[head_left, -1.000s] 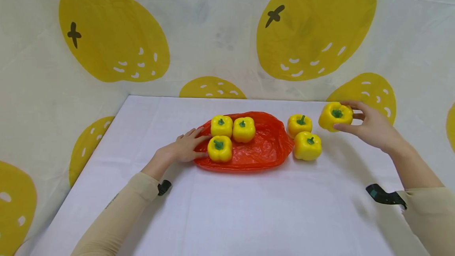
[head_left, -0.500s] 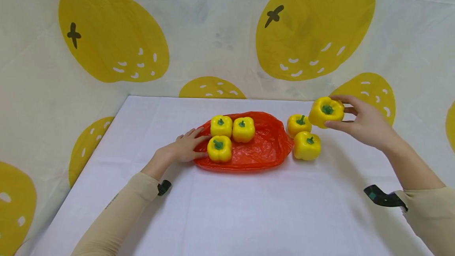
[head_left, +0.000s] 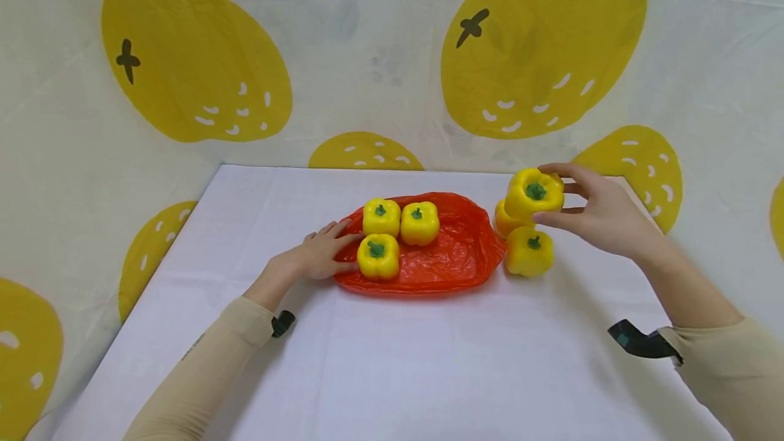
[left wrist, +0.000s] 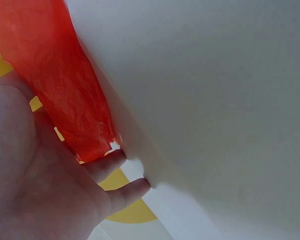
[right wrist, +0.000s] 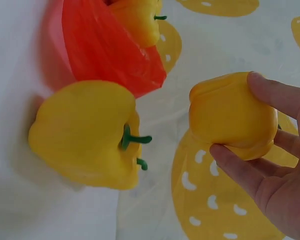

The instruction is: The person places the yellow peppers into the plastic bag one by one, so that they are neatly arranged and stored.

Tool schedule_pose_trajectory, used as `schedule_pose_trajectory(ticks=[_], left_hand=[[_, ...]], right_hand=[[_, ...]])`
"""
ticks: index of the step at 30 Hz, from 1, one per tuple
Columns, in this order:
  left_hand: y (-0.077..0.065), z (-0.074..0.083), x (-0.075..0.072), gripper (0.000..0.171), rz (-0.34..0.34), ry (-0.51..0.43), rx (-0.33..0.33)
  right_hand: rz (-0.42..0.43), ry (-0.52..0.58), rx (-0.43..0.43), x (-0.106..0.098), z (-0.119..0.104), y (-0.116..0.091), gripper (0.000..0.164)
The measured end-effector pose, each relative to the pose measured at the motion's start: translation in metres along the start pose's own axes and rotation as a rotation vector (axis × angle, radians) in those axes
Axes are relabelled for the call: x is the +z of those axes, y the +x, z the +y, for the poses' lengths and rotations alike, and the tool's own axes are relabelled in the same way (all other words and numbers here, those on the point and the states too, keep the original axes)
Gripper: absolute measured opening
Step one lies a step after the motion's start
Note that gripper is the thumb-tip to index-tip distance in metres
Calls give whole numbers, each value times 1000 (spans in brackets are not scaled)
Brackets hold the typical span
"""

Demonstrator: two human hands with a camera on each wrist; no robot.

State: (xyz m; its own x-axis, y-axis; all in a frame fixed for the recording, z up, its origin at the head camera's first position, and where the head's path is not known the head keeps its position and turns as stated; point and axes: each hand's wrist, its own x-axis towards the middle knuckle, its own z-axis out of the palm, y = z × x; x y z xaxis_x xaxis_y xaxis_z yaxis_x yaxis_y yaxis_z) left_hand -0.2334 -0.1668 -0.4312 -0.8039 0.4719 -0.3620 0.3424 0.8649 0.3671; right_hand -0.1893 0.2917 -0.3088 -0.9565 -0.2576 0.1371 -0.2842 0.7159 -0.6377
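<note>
My right hand (head_left: 603, 213) holds a yellow bell pepper (head_left: 520, 190) by its sides, stem facing the camera, raised above the table. In the head view it overlaps another bell pepper (head_left: 505, 222) behind it; a further bell pepper (head_left: 527, 257) stands just in front. In the right wrist view, thumb and fingers grip the held pepper (right wrist: 230, 117). At the left end of an open red plastic bag (head_left: 453, 257), my left hand (head_left: 318, 255) touches the bag's side, its fingers spread and mostly straight. Inside the bag sit three yellow bell peppers (head_left: 378, 260), grouped at the left.
A white cloth covers the table (head_left: 392, 373). Behind it hangs a pale curtain (head_left: 367, 53) printed with large yellow fruit. The bag's right end lies close against the two standing peppers. Each wrist wears a black strap (head_left: 643, 340).
My right hand has carried the held pepper leftward, from the table's far right to over the standing peppers. The left hand, the bag and the other peppers stay where they were.
</note>
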Motion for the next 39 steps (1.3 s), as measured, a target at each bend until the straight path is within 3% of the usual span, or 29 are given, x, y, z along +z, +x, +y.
schedule_pose_trajectory(ticks=[15,23,39], left_hand=[[2,-1,3,75,15,1,7],[1,-1,3,75,18,9,8],[0,0,1,75,14,2,8]], right_hand=[[-86,77,-5,43,-20,12,74],[-137,114,-28,68,-22,12,73],[-164,104,-94,116,-24,12,73]])
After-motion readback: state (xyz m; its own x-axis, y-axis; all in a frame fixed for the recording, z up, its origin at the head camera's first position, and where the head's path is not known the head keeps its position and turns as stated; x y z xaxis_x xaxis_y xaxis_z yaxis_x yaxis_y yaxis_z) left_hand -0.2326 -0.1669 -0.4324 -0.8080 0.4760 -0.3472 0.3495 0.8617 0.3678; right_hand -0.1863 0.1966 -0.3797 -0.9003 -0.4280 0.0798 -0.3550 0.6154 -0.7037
